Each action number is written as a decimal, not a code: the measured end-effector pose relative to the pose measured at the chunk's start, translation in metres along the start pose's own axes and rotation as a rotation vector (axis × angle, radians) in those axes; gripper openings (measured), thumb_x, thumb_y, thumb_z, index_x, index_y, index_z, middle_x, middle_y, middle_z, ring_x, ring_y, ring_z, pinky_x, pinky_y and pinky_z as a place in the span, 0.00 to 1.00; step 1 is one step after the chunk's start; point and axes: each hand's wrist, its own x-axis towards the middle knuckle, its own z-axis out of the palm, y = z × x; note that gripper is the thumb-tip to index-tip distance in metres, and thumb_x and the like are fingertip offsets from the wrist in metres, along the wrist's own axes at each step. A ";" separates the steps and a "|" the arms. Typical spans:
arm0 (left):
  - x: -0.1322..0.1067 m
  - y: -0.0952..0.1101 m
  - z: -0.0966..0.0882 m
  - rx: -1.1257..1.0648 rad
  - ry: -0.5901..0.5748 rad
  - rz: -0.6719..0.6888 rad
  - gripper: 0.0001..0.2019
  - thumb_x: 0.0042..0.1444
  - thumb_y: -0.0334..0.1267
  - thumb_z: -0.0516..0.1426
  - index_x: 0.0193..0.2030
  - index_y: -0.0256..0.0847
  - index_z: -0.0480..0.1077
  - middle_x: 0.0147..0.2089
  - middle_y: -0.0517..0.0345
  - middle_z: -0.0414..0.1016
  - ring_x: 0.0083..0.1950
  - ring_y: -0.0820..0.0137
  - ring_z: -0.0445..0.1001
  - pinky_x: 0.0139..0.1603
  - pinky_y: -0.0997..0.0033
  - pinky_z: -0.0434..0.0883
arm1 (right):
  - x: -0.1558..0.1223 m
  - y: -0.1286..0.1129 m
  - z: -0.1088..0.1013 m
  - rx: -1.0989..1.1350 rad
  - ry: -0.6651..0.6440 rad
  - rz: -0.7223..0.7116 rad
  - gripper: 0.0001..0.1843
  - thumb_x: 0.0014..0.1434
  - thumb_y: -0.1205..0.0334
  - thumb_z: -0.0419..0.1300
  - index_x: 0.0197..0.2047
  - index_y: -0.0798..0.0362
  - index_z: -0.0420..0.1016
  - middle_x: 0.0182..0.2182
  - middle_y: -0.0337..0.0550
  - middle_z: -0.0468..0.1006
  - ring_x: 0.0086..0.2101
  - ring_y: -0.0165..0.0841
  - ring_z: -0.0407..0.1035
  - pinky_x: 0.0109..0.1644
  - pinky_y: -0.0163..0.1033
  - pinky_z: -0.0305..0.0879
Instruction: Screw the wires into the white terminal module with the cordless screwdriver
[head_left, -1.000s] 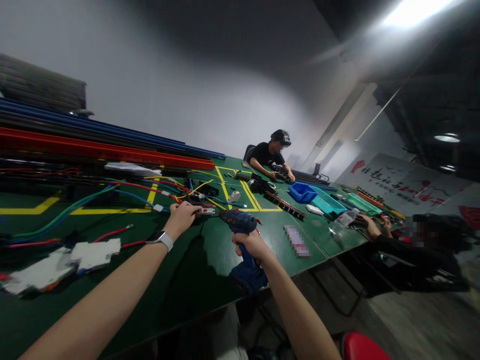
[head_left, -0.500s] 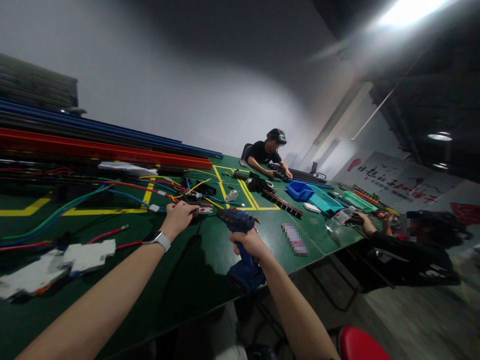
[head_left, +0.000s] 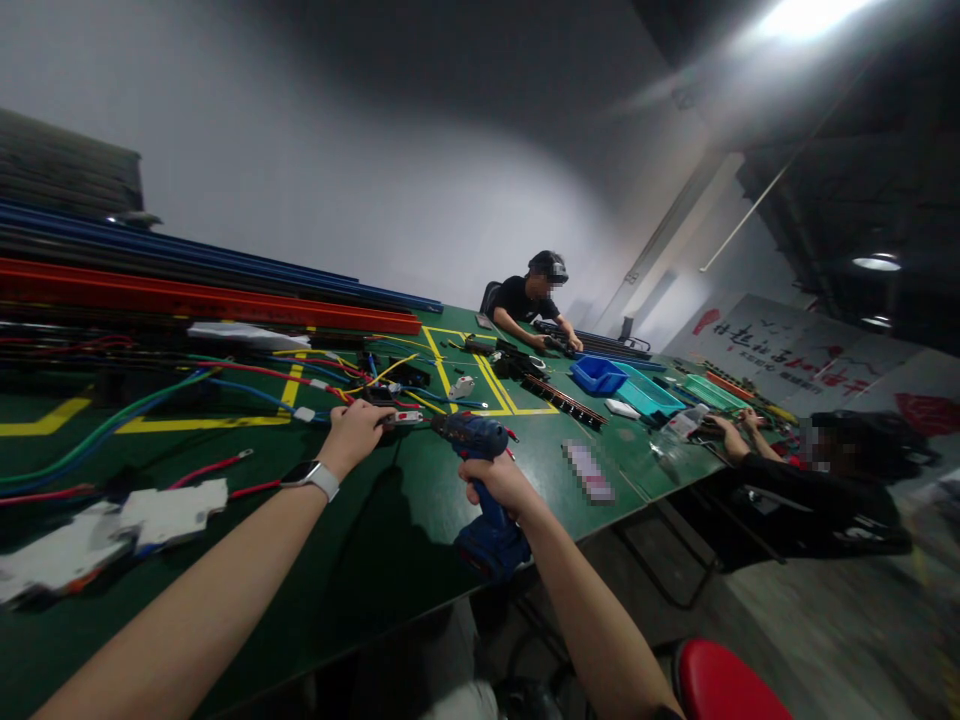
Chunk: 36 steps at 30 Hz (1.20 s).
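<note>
My right hand (head_left: 499,483) is wrapped round the handle of a blue cordless drill (head_left: 480,470), whose nose points left at a small white and red part (head_left: 409,418). My left hand (head_left: 358,432), with a watch (head_left: 313,476) on the wrist, is closed on that small part and holds it on the green table (head_left: 390,540). The drill tip meets the part just right of my left fingers.
Coloured cables (head_left: 150,400) and white breaker parts (head_left: 112,525) lie at the left. Long red and blue rails (head_left: 210,300) run along the back. Blue and teal bins (head_left: 622,385) stand far right. One person (head_left: 532,300) sits at the far end, another (head_left: 817,480) at the right edge. A red stool (head_left: 731,685) is below.
Both hands and the drill keep their hold on the part; the view has drifted slightly, shifting everything a little left and up.
</note>
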 end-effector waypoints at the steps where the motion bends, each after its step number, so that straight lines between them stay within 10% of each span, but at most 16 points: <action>1: 0.000 0.000 0.000 0.001 -0.001 -0.001 0.20 0.57 0.36 0.53 0.54 0.53 0.76 0.51 0.49 0.79 0.56 0.57 0.68 0.56 0.54 0.57 | 0.000 0.000 0.000 -0.001 -0.002 -0.003 0.10 0.42 0.67 0.62 0.30 0.52 0.66 0.17 0.30 0.64 0.15 0.27 0.64 0.17 0.31 0.54; 36: 0.001 -0.003 0.004 -0.005 0.005 0.014 0.20 0.58 0.36 0.53 0.55 0.51 0.76 0.51 0.48 0.79 0.56 0.56 0.70 0.56 0.53 0.57 | -0.002 -0.003 -0.001 0.004 -0.032 0.035 0.08 0.44 0.67 0.61 0.29 0.52 0.66 0.14 0.30 0.64 0.15 0.28 0.63 0.18 0.31 0.55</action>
